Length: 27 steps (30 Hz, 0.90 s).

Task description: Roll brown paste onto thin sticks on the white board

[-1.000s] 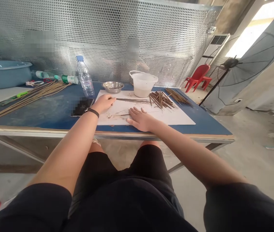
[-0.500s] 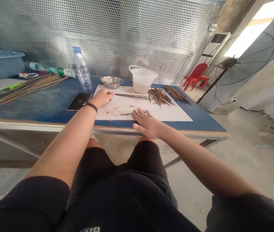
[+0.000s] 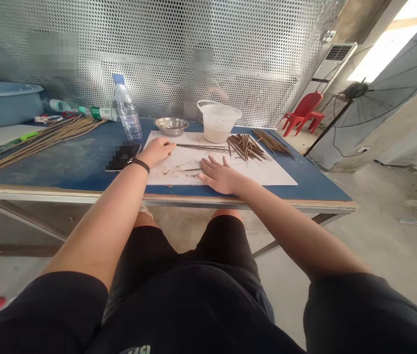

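My left hand (image 3: 159, 151), with a dark band on its wrist, has its fingers curled at the left ends of several thin brown sticks (image 3: 203, 147) lying side by side on a white board (image 3: 267, 172). Nearer to me, my right hand (image 3: 220, 176) lies flat, palm down and fingers spread, over a single thin stick (image 3: 192, 170). Only the left part of that stick shows; the palm covers the rest. Brown smears mark the board between my hands. To the right of the sticks lies a loose pile of short brown sticks (image 3: 247, 147).
Behind the board stand a metal bowl (image 3: 172, 127) and a white plastic bucket (image 3: 220, 123). A water bottle (image 3: 127, 110) and a phone (image 3: 122, 158) are left of my left hand. Long sticks (image 3: 51, 137) and a blue basin (image 3: 4, 105) lie farther left. More sticks (image 3: 273, 142) lie at right.
My right hand has slid forward across the board, away from the table's front edge, and the stick beneath it has shifted forward too. My left hand stays in place.
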Tool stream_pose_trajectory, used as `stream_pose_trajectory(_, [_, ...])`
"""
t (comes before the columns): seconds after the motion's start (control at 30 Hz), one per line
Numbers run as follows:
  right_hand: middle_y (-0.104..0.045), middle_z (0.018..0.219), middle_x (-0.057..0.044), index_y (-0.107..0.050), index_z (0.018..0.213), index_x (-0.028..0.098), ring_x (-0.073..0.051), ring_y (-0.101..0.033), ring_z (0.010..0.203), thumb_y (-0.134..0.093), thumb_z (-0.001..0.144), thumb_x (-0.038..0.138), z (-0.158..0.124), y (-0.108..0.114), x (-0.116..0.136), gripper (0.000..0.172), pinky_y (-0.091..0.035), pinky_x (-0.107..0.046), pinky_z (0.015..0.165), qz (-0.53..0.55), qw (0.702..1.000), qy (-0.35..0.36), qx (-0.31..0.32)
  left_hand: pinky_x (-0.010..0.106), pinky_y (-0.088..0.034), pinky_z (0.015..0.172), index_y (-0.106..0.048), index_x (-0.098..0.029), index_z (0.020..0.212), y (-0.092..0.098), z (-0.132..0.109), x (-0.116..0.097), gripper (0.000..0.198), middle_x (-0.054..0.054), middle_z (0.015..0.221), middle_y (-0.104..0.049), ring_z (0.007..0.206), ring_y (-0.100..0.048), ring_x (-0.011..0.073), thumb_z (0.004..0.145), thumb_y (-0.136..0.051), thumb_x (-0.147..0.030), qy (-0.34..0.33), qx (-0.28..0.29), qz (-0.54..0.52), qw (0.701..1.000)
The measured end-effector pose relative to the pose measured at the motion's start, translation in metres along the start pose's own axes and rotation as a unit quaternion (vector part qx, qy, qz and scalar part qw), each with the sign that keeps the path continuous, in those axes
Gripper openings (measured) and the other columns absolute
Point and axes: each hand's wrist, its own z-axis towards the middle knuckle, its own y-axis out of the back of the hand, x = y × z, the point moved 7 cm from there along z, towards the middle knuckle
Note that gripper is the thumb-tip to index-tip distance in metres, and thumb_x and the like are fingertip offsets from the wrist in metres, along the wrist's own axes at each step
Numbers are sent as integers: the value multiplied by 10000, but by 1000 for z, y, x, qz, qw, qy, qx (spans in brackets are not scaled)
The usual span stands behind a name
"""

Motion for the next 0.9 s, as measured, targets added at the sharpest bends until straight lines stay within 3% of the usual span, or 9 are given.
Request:
stream_pose_trajectory(0.17, [-194, 1872, -234, -261, 1799, 28, -431, -104, 1764, -24, 1033, 887, -51, -11, 6, 1175, -8, -736, 1389, -9, 999, 30, -16, 378, -477, 720, -635, -237, 689, 3, -3, -4, 363, 101, 806, -763, 714, -672, 243, 985, -664, -446, 6, 2, 11, 1000])
stream_pose_trajectory(0.27, [-219, 1861, -247, -306, 1789, 39, -428, -136, 1761, -32, 1044, 878, -60, -12, 9, 1155, -36, -741, 1388, -15, 999, 38, -31, 376, -482, 723, -633, -241, 682, 4, -4, -4, 369, 101, 798, -767, 717, -680, 248, 980, -666, -456, 3, -2, 10, 1000])
stream_pose_trajectory(0.4, [-242, 1858, -251, -304, 1790, 35, -451, -165, 1753, -49, 1044, 875, -30, -8, 0, 1152, -80, -735, 1389, -5, 1000, 12, -28, 360, -483, 692, -626, -242, 690, 3, -1, 1, 369, 92, 776, -761, 684, -668, 235, 981, -660, -466, 7, -4, 8, 1000])
stream_pose_trajectory(0.53, [-180, 1879, -239, -280, 1791, 23, -425, -89, 1768, -34, 1045, 853, 16, -1, -12, 1143, -80, -722, 1391, 9, 1000, -19, -15, 350, -501, 706, -647, -236, 714, 1, 2, 6, 348, 84, 763, -751, 685, -671, 224, 974, -678, -466, 10, -3, -4, 1000])
stream_pose_trajectory(0.63, [-131, 1885, -250, -246, 1792, -5, -412, -52, 1772, -43, 1040, 852, 29, 1, -17, 1158, -95, -699, 1398, -5, 999, -31, 2, 361, -511, 722, -672, -235, 736, 2, 2, 6, 328, 90, 803, -765, 710, -680, 232, 965, -695, -468, 9, -6, -12, 1000])
stream_pose_trajectory(0.77, [-153, 1877, -266, -207, 1788, -50, -411, -94, 1769, -6, 1019, 875, 0, -3, -13, 1220, -124, -633, 1416, -21, 1000, 0, 1, 381, -517, 748, -689, -234, 733, 3, 0, 4, 324, 109, 848, -785, 749, -700, 251, 967, -695, -458, 9, -3, -5, 1000])
stream_pose_trajectory(0.9, [-192, 1866, -249, -255, 1795, 5, -426, -161, 1757, -69, 1017, 917, -43, -9, -10, 1214, -152, -663, 1407, -11, 999, 45, -14, 373, -499, 733, -682, -237, 737, 4, 2, 7, 342, 111, 848, -791, 749, -710, 256, 979, -687, -478, 2, -5, 7, 1000])
